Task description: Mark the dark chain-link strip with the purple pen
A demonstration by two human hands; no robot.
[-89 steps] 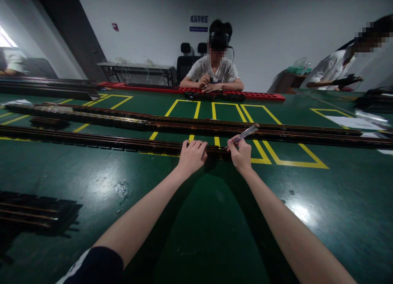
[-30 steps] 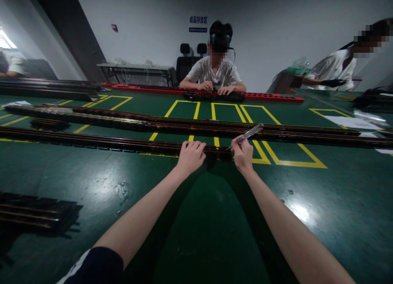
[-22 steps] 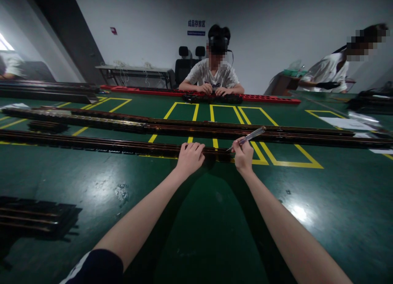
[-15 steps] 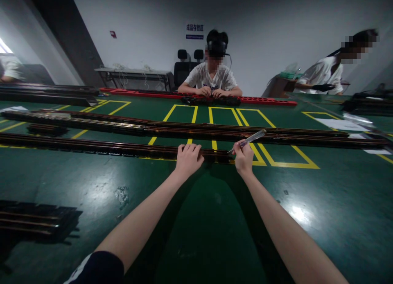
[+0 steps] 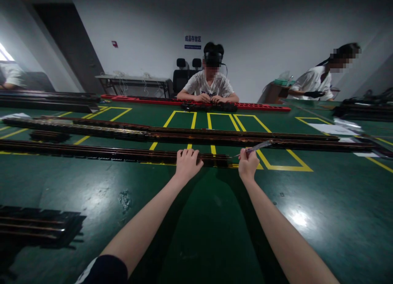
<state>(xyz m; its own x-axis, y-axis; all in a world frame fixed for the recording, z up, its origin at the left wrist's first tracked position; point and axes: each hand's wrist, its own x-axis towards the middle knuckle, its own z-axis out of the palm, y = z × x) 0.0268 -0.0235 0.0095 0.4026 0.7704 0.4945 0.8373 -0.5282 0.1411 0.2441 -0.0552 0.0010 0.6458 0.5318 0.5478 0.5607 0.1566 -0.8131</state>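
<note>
A long black strip with thin copper-coloured lines lies across the green table. My left hand is closed over it near its right end, fingers bent across the far edge. In my right hand is a slim screwdriver with a clear handle, gripped between thumb and fingers. Its thin metal tip points left towards the strip's right end, apparently with a small gap between them.
Farther back lies another bundle of long black strips. A shorter stack is at the near left. Yellow tape outlines mark the table. Opposite, a person works by a red rail; another person stands at right.
My right hand and the screwdriver have moved slightly right, drawing the tip away from the strip's end. My left hand stays on the strip. The whole view has shifted a little.
</note>
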